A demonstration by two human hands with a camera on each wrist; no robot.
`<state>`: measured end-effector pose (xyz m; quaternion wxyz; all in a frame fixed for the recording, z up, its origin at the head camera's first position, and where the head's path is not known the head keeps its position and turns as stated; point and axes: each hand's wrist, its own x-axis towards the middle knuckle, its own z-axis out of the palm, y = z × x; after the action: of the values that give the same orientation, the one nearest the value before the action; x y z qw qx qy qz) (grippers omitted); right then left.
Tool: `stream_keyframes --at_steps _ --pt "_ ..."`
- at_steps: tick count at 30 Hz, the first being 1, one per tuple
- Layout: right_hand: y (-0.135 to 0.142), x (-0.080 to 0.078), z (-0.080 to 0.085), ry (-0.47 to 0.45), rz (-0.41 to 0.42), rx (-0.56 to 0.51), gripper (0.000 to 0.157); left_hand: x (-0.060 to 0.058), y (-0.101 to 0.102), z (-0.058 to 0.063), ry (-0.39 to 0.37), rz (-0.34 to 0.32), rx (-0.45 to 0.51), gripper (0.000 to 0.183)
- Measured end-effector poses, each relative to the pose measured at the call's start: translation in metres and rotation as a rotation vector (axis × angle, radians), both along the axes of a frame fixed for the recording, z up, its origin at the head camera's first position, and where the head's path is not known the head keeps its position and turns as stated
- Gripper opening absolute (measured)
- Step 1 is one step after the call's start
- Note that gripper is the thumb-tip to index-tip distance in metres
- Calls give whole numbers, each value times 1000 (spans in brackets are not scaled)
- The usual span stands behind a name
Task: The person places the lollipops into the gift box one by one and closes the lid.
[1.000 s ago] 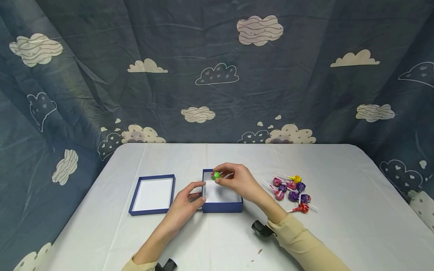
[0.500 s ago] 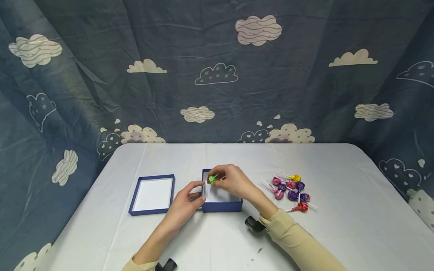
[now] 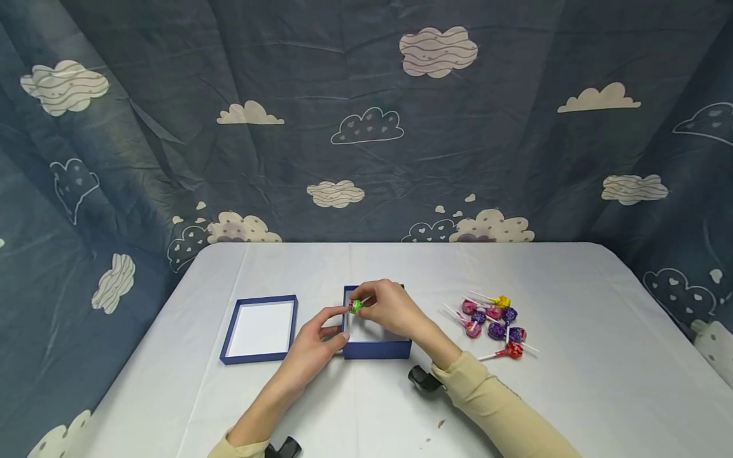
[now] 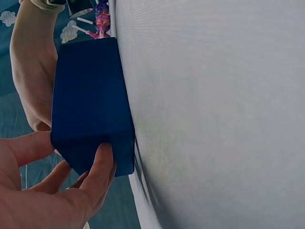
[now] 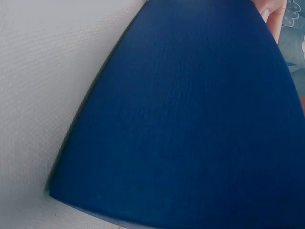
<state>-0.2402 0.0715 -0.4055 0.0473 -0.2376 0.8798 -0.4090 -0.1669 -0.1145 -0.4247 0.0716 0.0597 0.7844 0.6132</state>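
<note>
In the head view, the right hand (image 3: 389, 306) is grasping a small green candy (image 3: 356, 306) in wrapper, which is pinched between the thumb and the fingers. This candy is at the left part of the blue box (image 3: 378, 350), close to the inner side of its left wall (if it touches the bottom, I cannot tell). The left hand (image 3: 312, 340) has its fingers loosely spread and bent a little, and the tips touch this same wall from outside, without closing around it. To the left of the box lies a shallow lid (image 3: 259, 360) with blue border and white inside. To the right, well apart from the box, there is a loose pile of lollipops (image 3: 496, 331) in purple, pink, red and yellow wrappers. All stands on a white tablecloth (image 3: 286, 267), before a dark blue curtain (image 3: 366, 159) with clouds. In the left wrist view, the left fingertips rest on the outer face and the corner of the box, the other arm is behind it, and some lollipops appear at the top. In the right wrist view, 1 blue wall of the box takes most of the space, and part of a hand shows at the upper right.
</note>
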Motion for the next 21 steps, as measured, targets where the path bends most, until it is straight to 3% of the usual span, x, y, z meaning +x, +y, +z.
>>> stream_keyframes --at_steps 21 --pt "-11 -4 -10 -36 -9 84 19 0 0 1 0 -6 18 46"
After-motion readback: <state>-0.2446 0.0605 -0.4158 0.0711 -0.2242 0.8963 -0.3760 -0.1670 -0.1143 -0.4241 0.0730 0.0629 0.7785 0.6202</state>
